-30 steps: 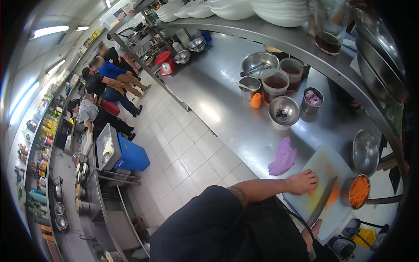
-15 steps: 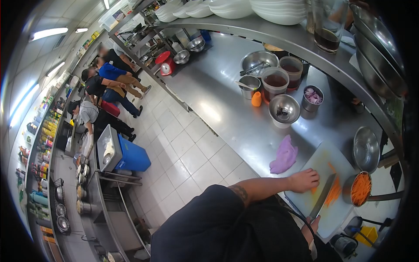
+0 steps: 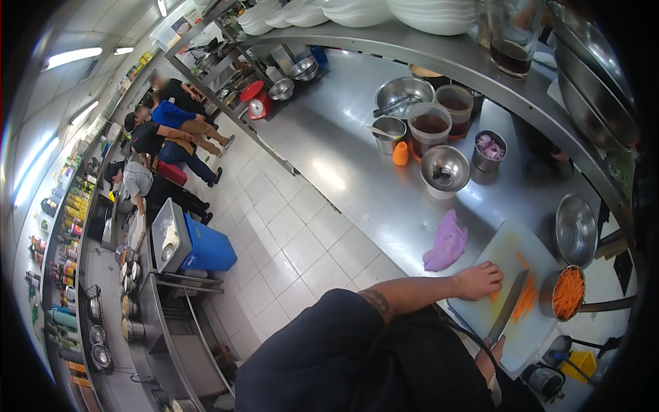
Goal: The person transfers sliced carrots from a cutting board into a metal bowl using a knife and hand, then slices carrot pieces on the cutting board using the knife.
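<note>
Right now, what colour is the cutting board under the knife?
The cutting board is whitish, with yellowish staining; the head view shows it best.

Left forearm is reaching out bare | left hand is lying palm-down, fingers bent, by the left edge of the cutting board | right hand is gripping at its lower edge.

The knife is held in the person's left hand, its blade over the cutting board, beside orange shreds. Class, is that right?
Not quite: the head view shows the knife in the right hand, not the left hand. Its blade is over the cutting board, beside orange shreds.
</note>
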Tool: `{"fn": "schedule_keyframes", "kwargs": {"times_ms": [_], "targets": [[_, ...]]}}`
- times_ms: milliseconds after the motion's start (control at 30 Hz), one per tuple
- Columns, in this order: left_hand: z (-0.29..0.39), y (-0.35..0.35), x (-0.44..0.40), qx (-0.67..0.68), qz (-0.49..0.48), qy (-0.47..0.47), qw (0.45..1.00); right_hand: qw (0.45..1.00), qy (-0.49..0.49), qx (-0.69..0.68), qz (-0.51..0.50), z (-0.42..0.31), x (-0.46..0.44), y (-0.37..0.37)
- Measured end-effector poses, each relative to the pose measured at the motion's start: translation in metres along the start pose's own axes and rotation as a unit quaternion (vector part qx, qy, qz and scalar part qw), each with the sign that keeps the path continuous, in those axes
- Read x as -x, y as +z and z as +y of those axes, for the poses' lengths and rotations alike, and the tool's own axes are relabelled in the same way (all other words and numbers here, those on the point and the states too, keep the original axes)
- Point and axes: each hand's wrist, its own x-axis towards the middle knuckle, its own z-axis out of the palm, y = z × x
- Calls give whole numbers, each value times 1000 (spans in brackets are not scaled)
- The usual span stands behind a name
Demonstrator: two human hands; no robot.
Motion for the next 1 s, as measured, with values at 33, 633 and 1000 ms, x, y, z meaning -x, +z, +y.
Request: {"fn": "schedule_keyframes", "kwargs": {"times_ms": [33,633,1000], "targets": [[0,-1,0,2,5,1,1000,1000,8,-11,-6,-4,0,-2],[-2,2,-1,-4,11,3,1000,1000,-1,-13,-14,3,-2,-1],[-1,3,0,-8,10,-1,1000,1000,-3,-23,-14,1,-3,-4]]}}
